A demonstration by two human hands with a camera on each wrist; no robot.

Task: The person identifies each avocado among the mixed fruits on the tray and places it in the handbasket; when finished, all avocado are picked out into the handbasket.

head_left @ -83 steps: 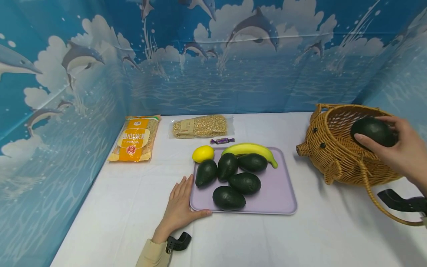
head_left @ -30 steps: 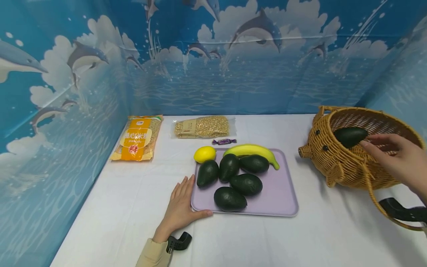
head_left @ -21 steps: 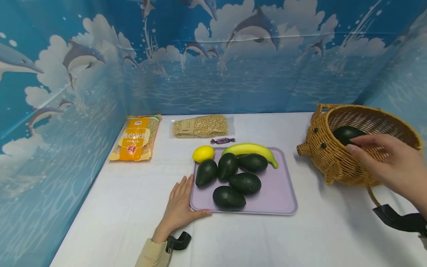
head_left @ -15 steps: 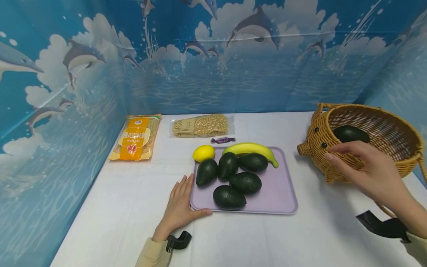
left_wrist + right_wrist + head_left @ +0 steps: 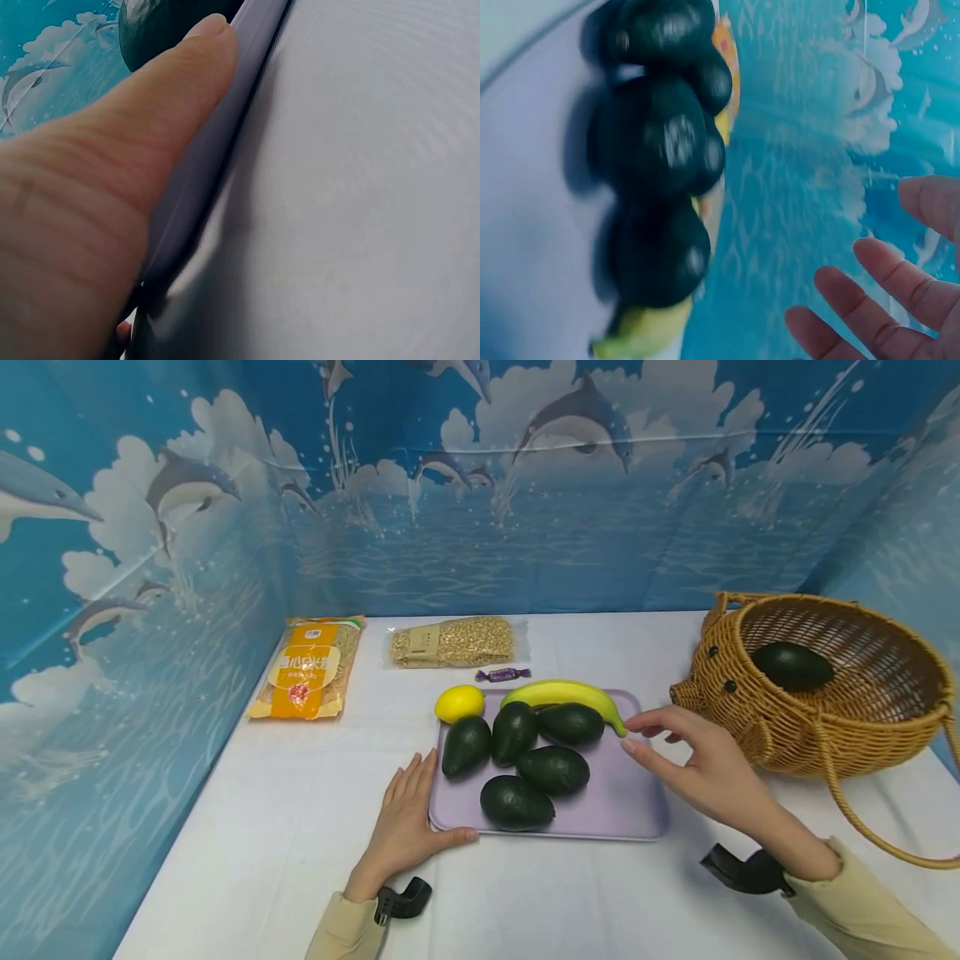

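My left hand (image 5: 408, 814) lies with straight fingers along the left edge and lower-left corner of the lilac tray (image 5: 618, 802); in the left wrist view its thumb (image 5: 187, 82) rests along the tray rim. Several dark green avocados (image 5: 553, 772) lie on the tray, with a banana (image 5: 562, 695) behind them and a lemon (image 5: 459, 703) at the back left corner. My right hand (image 5: 708, 768) hovers over the tray's right side, fingers spread and holding nothing, fingertips near the banana's tip. One avocado (image 5: 792, 666) sits inside the pig-shaped wicker basket (image 5: 795, 739).
Behind the tray lie a purple wrapped candy (image 5: 503, 675) and a clear bag of yellow grains (image 5: 457, 642). An orange-labelled food packet (image 5: 306, 668) is at the back left. The basket's rope handle (image 5: 862, 827) hangs onto the table at right. A dolphin-print curtain (image 5: 480, 543) encloses the back and sides.
My right hand lowered an avocado into the basket, let it go and swung left to the tray's right side. The left hand stayed at the tray corner.
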